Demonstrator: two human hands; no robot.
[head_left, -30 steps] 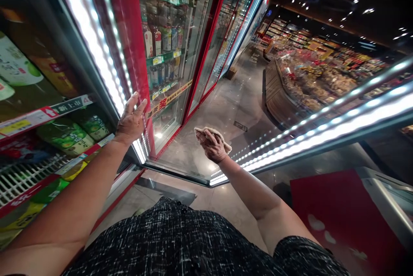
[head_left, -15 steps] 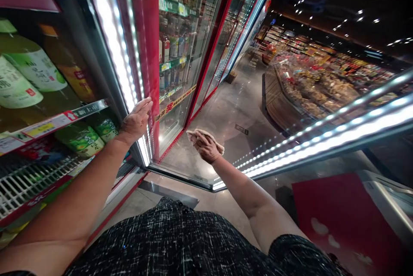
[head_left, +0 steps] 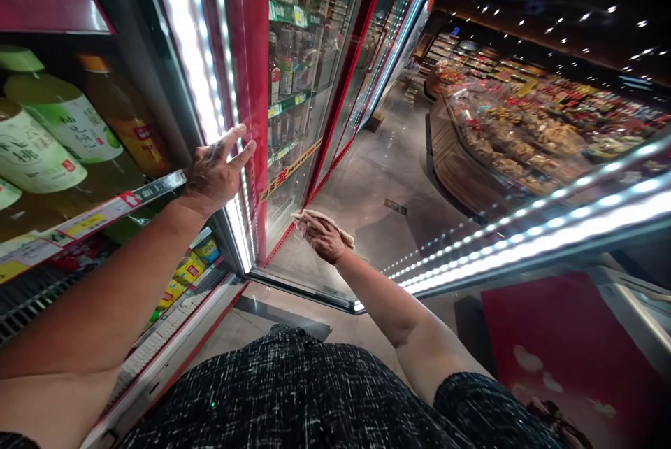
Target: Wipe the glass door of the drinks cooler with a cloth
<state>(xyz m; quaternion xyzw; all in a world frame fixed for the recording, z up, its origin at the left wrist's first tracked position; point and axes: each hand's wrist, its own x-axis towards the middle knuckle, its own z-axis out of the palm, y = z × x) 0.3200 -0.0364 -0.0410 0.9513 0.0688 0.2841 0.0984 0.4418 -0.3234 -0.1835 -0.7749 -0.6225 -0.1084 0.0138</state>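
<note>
I stand at an open drinks cooler in a shop. My left hand [head_left: 217, 170] rests flat, fingers spread, on the lit cooler frame [head_left: 183, 50] by the hinge side. My right hand [head_left: 323, 239] presses a beige cloth [head_left: 325, 222] against the inside of the open glass door [head_left: 419, 211], low down near its bottom edge. Green and orange drink bottles [head_left: 63, 127] stand on the cooler shelf to the left of my left arm.
More red-framed glass cooler doors [head_left: 335, 50] run down the aisle ahead. A curved display of packaged goods [head_left: 514, 134] stands to the right across the grey floor. A red chest-like unit [head_left: 566, 344] sits at lower right.
My left hand slid up the lit frame. My right hand with the cloth moved left and down across the glass. The view shifted, showing the bottles higher and closer.
</note>
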